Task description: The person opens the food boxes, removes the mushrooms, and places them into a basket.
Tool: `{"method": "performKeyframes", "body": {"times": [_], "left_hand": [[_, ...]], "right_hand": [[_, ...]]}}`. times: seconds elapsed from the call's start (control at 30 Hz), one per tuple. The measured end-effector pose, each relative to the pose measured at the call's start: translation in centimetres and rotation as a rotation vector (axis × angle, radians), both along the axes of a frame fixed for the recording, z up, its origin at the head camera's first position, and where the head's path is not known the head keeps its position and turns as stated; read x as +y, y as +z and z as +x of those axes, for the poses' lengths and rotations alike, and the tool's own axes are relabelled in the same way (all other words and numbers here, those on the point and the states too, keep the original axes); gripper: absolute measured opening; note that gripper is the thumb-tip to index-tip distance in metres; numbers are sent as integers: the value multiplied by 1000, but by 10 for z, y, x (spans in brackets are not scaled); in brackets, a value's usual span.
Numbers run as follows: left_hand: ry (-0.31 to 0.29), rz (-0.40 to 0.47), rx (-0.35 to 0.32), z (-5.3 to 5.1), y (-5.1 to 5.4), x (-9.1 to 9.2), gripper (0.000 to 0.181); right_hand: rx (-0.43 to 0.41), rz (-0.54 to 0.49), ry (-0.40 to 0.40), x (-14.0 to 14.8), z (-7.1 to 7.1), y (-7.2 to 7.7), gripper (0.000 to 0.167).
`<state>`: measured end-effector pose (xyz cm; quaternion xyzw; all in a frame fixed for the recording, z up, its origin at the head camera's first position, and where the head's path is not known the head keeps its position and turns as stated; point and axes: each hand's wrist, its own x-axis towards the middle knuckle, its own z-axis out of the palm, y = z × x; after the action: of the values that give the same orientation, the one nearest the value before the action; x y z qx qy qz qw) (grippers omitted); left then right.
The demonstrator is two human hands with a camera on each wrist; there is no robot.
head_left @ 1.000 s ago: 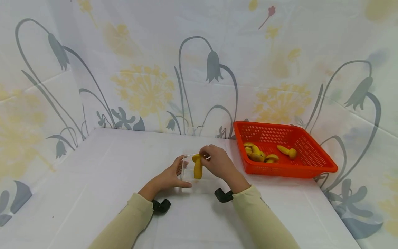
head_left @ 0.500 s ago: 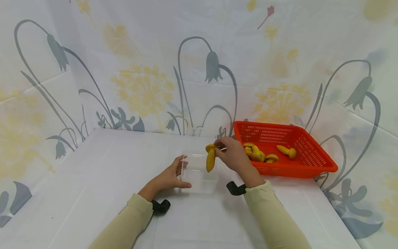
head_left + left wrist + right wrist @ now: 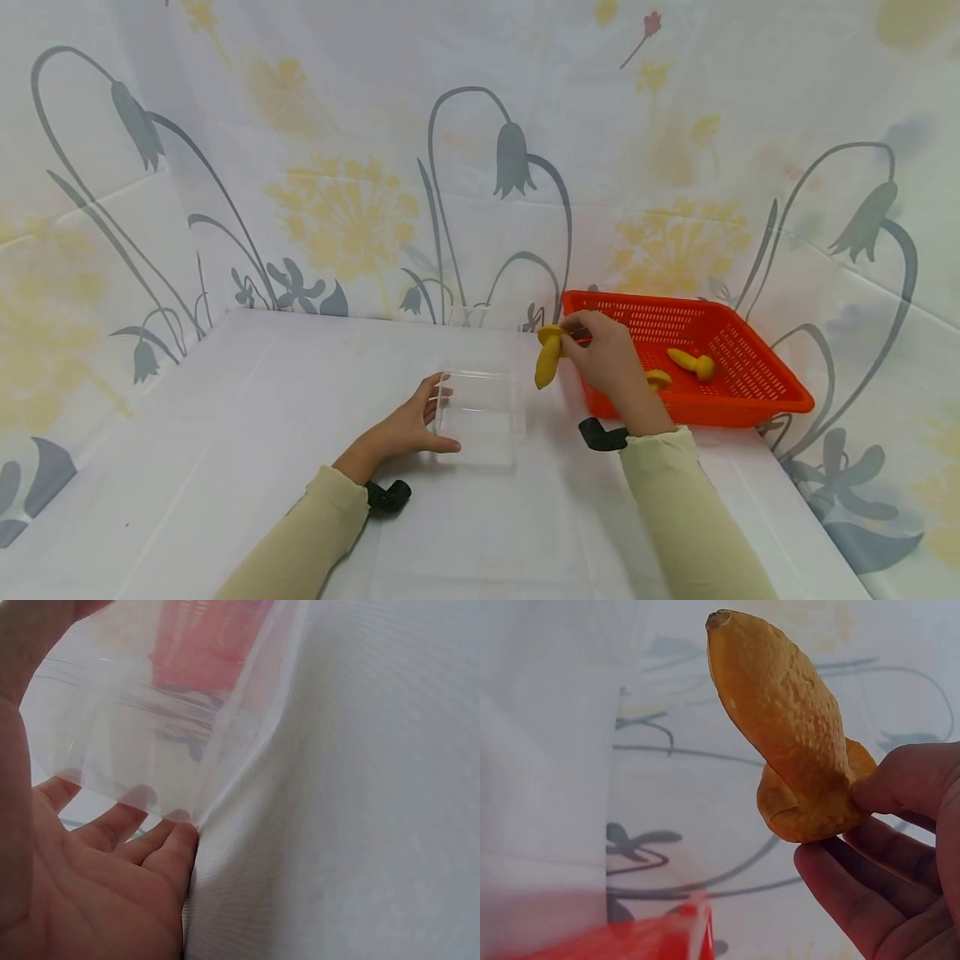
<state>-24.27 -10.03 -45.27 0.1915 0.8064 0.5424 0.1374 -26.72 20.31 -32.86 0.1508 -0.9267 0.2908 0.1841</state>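
Observation:
My right hand (image 3: 607,354) pinches a yellow mushroom (image 3: 548,360) by its cap, thumb on one side and fingers on the other. The stem hangs down, just left of the red basket's near-left corner. In the right wrist view the mushroom (image 3: 780,712) shows its thick, rough stem and a brownish stem end. On the table my left hand (image 3: 405,429) holds the left side of a clear plastic box (image 3: 483,421), thumb near the front and fingers farther back. The left wrist view has the fingertips of that hand (image 3: 112,855) against the clear wall. No mushroom is visible inside the box.
A red perforated basket (image 3: 720,412) stands at the right back, with a whole mushroom (image 3: 693,364) and part of another (image 3: 658,380) visible in it; my right hand hides its left part. A second clear container (image 3: 480,317) is faintly visible at the back. Flower-printed cloth (image 3: 360,217) hangs behind.
My right hand has lifted the mushroom up out of the clear box and carried it right, to the basket's left edge. My left hand has stayed on the box.

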Motion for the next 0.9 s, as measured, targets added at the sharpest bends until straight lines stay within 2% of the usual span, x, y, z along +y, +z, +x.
{"method": "performKeyframes", "body": {"times": [0.27, 0.4, 0.57, 0.9], "left_hand": [[-18, 27, 3, 0, 0, -1, 113], [-28, 38, 4, 1, 1, -1, 113], [-31, 39, 3, 2, 2, -1, 112], [-22, 24, -7, 1, 1, 0, 114]], "right_hand": [[-39, -12, -93, 29, -6, 9, 24], [-51, -25, -133, 44, -9, 9, 26], [-109, -43, -191, 62, -10, 7, 28], [-107, -28, -248, 90, -11, 6, 30]]}}
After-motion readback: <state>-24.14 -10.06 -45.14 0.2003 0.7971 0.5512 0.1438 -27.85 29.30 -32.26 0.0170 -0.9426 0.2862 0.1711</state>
